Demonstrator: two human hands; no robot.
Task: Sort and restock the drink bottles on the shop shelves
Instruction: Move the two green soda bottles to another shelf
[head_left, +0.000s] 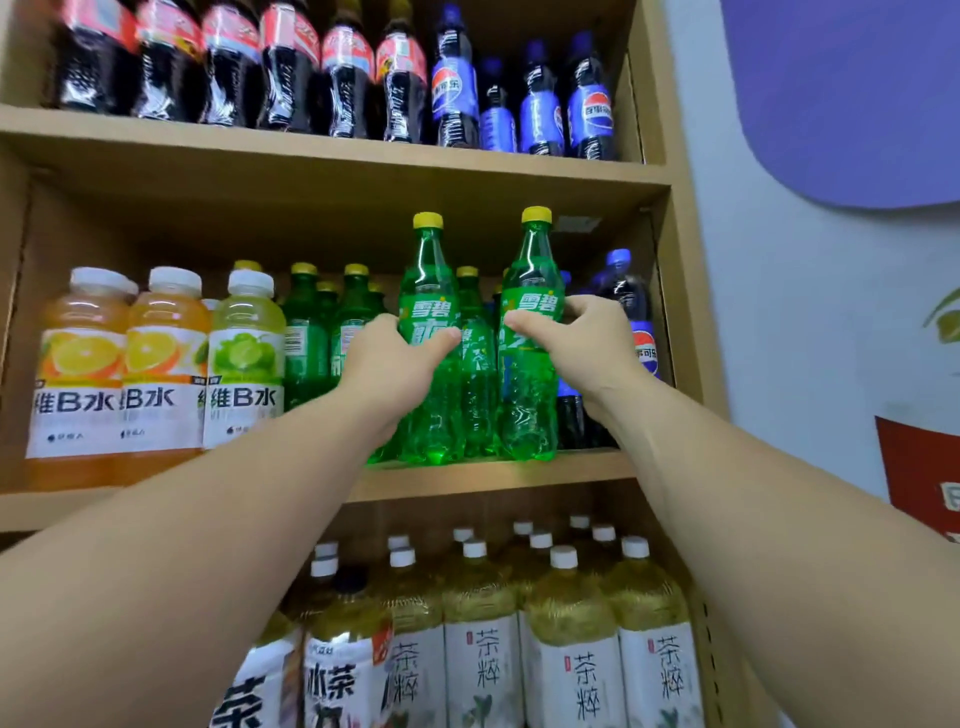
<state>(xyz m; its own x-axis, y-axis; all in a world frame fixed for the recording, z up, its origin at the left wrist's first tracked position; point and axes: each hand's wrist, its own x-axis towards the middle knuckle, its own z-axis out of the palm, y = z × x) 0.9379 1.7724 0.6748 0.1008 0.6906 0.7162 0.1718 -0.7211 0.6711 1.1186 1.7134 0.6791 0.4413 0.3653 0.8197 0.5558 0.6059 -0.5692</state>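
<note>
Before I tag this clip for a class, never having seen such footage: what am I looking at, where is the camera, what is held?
No machine here: these are a person's two bare arms. The single picture comes from a camera worn on the head, facing shop shelves. The left hand grips one green bottle, the right hand grips a second green bottle, both at the front of the middle shelf. Juice bottles stand to their left, blue cola bottles to their right, tea bottles below.
</note>
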